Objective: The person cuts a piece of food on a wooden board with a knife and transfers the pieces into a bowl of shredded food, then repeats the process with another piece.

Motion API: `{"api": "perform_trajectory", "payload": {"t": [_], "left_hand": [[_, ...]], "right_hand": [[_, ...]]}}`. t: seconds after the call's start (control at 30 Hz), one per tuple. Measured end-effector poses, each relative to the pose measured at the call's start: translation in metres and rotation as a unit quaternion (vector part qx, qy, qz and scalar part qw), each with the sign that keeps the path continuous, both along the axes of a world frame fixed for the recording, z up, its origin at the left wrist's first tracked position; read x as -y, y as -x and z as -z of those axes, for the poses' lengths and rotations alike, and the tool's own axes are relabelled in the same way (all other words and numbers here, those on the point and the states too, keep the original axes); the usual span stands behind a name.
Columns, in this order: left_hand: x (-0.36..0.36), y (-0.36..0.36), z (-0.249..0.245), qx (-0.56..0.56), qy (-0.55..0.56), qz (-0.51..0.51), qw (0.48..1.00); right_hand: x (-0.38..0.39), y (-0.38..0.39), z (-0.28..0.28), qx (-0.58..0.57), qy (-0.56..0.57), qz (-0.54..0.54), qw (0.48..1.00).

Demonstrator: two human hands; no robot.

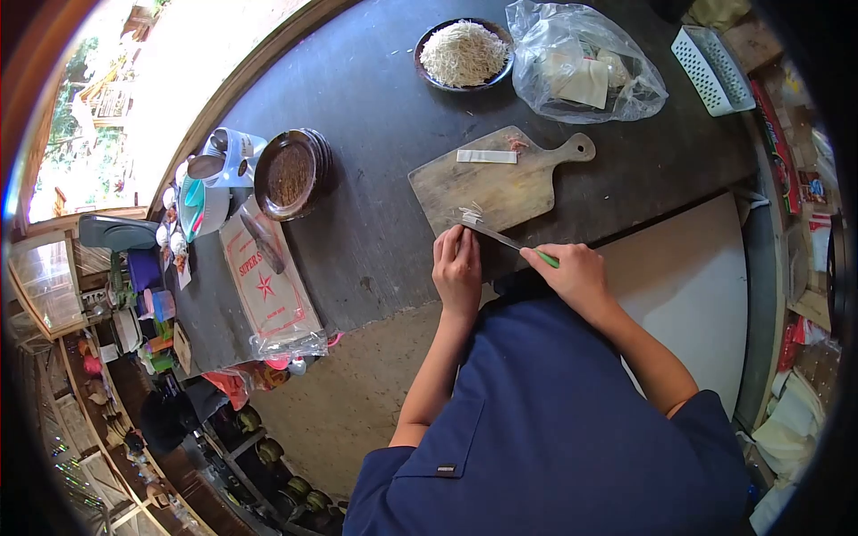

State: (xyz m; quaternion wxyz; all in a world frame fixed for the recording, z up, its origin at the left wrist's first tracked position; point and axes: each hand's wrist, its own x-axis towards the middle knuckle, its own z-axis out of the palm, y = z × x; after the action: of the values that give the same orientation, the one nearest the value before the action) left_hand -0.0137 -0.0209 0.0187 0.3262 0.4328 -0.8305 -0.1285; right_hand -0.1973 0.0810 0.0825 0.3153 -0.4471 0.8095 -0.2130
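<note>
My right hand (573, 275) is wrapped round the green handle of a knife (497, 234). The knife's blade points left over the near edge of a wooden cutting board (500, 183). At that edge my left hand (458, 266) has its fingers bunched together close to the blade tip; what they press or hold is hidden. Thin pale shreds (471, 213) lie on the board just beyond the blade. Farther up the board rests a flat white strip (487, 156), with a small reddish bit beside it.
A dark bowl (428, 77) heaped with pale shreds and a clear plastic bag (545, 103) with pale pieces stand at the back. A white perforated basket (710, 71) is far right. Stacked brown plates (288, 174), a plastic pitcher (243, 152) and a printed packet (268, 277) are left.
</note>
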Motion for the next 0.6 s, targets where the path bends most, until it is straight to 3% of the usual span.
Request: {"api": "perform_trajectory", "payload": {"t": [0.07,0.3,0.4,0.47,0.6], "left_hand": [[-0.001,0.0,-0.001,-0.001,0.001,-0.002,1.0],[0.001,-0.001,0.0,0.001,0.003,-0.001,1.0],[-0.001,0.001,0.002,-0.004,0.0,0.0,1.0],[-0.002,0.0,0.003,-0.005,0.001,-0.007,1.0],[0.0,-0.003,0.001,-0.003,0.002,0.004,1.0]], "right_hand": [[0.003,-0.003,0.01,0.023,0.061,0.016,0.998],[0.007,-0.004,0.002,0.012,0.06,-0.001,0.998],[-0.002,0.001,0.0,-0.013,-0.002,-0.001,1.0],[0.007,-0.004,0.017,0.02,0.066,0.008,0.998],[0.022,-0.009,0.016,-0.001,0.051,-0.018,0.999]]}}
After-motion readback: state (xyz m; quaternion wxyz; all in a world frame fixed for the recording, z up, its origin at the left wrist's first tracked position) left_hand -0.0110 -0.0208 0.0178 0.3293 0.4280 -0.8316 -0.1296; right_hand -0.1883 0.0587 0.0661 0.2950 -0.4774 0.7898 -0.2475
